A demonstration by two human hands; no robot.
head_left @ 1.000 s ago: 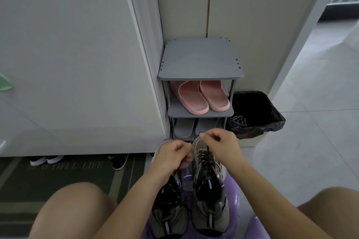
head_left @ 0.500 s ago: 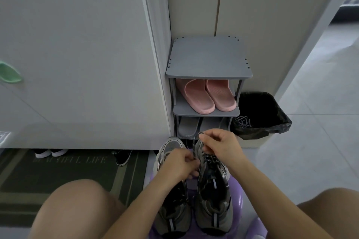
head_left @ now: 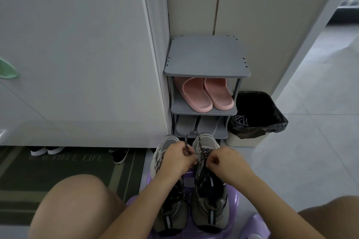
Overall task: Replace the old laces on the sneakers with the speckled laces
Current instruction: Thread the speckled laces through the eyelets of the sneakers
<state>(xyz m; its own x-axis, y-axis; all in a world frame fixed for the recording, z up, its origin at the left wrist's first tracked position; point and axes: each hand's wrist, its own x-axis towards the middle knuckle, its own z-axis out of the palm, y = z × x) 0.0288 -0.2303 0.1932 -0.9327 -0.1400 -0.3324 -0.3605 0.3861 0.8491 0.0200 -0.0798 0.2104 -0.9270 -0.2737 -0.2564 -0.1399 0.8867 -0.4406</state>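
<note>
A seated person works over a pair of grey sneakers [head_left: 210, 205] standing side by side on a purple stool [head_left: 187, 177]. The left hand [head_left: 177, 158] is curled round a loop of speckled lace [head_left: 189, 138] rising above the toes — the right hand [head_left: 226, 163], fingers curled tight, pinches the lace on the right-hand shoe. A tangle of laces [head_left: 239, 121] lies in a black-lined bin [head_left: 272, 122] nearby.

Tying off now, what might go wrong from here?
The speckled lace loops free above the left hand; if that pinch slackens while the right hand pulls, the bow may come undone. The sneaker being laced sits on a purple stool, so a hard tug might slide it off.
</note>
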